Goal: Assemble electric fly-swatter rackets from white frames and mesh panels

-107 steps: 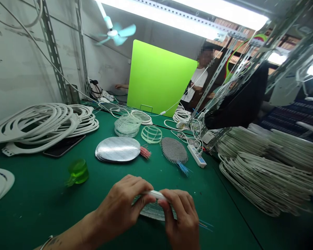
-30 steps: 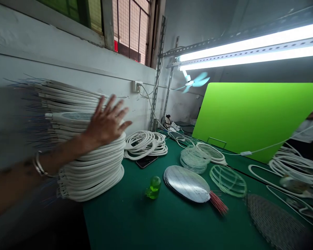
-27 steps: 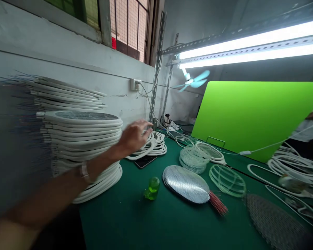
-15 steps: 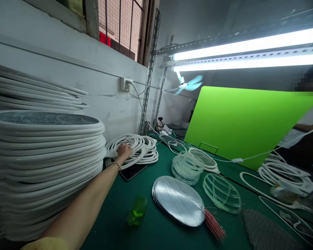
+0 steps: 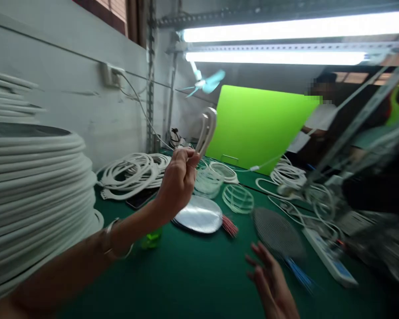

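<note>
My left hand [image 5: 177, 184] is raised at the centre, closed on white frame pieces [image 5: 206, 130] whose curved ends stick up past its fingers. Beneath and left of it lies a pile of white oval frames [image 5: 133, 173]. My right hand [image 5: 269, 279] is low at the right, fingers apart, holding nothing. Between the hands, on the green table [image 5: 199, 274], lies a stack of silver mesh ovals [image 5: 199, 215] with red wires [image 5: 230, 226]. Dark mesh [image 5: 275, 232] with blue wires [image 5: 299, 274] lies beyond my right hand.
A tall stack of white frames [image 5: 36, 190] stands at the left. Pale green rings [image 5: 209, 181] and a green panel [image 5: 252, 128] are farther back. A power strip [image 5: 329, 257] lies at the right. A person [image 5: 321, 117] is behind the panel.
My left hand has lifted from the frame pile with white frame pieces in it. My right hand has come into view. The view has turned to the right.
</note>
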### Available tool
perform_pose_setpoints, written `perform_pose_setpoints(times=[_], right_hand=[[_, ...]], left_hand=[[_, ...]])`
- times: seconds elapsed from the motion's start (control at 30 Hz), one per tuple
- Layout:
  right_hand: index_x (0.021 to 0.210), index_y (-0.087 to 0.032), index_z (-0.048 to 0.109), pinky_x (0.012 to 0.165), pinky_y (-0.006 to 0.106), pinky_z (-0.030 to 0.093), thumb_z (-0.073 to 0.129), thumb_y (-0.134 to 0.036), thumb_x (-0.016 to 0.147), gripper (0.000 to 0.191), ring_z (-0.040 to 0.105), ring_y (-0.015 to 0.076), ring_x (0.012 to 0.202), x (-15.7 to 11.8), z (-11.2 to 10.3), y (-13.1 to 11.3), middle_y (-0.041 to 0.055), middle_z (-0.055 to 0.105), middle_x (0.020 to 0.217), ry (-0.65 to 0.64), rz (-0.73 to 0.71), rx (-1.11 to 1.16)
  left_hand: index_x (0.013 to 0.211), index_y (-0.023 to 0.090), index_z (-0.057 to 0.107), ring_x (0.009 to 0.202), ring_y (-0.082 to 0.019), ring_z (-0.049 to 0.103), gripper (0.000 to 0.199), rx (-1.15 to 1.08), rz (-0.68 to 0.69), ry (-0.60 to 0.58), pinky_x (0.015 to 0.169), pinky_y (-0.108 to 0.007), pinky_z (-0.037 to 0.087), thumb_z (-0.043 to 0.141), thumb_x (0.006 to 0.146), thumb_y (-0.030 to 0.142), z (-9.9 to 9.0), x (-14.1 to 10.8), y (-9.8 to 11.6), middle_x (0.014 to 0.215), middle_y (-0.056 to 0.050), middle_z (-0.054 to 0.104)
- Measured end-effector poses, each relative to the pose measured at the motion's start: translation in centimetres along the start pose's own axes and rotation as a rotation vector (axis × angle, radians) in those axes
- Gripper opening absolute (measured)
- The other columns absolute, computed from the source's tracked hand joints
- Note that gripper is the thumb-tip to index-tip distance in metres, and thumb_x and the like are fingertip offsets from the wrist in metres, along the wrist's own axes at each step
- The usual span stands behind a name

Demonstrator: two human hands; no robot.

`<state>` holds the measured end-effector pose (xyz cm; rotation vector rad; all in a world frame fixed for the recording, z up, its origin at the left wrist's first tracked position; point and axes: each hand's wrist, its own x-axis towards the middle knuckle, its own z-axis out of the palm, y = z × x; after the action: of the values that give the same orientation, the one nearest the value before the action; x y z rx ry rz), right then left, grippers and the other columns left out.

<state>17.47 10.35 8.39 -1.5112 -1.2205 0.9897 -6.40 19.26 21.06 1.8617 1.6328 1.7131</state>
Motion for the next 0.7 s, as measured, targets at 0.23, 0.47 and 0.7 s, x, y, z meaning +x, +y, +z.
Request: perform_pose_setpoints(times=[0.23, 0.47, 0.7], right_hand=[[0.141, -0.019, 0.04, 0.053, 0.029, 0.055, 0.048, -0.07, 0.084, 0.078, 0.066, 0.0203, 0.059, -3.1, -4.0, 0.2, 0.0105, 0.071, 0.103, 0.131, 0.111, -0.177], [0.126, -0.023, 0.056, 0.049, 0.029, 0.052, 0.05, -0.075, 0.078, 0.071, 0.067, 0.021, 0.058, -7.9, -10.2, 7.3, 0.0069, 0.074, 0.098, 0.073, 0.433, -0.205], [0.122, -0.014, 0.057, 0.043, 0.027, 0.044, 0.056, -0.069, 0.079, 0.07, 0.059, 0.0179, 0.046, -8.6, -7.7, 9.4, 0.0003, 0.065, 0.062, 0.069, 0.442, 0.072]], left_hand=[[0.106, 0.02, 0.06, 0.067, -0.018, 0.065, 0.042, -0.724, -0.601, -0.771, 0.061, -0.028, 0.053, 0.04, 0.095, 0.056, -0.1, -12.6, 3.7, 0.073, -0.004, 0.066], [0.088, 0.02, 0.053, 0.037, -0.011, 0.048, 0.039, -0.117, -0.569, -0.9, 0.039, -0.022, 0.04, 0.032, 0.095, 0.053, 1.7, -18.5, -6.2, 0.06, 0.002, 0.06], [0.107, 0.018, 0.054, 0.069, -0.018, 0.066, 0.053, -0.399, -0.77, -0.991, 0.046, -0.025, 0.051, 0.043, 0.086, 0.064, 5.0, -22.3, -5.9, 0.101, -0.01, 0.065]])
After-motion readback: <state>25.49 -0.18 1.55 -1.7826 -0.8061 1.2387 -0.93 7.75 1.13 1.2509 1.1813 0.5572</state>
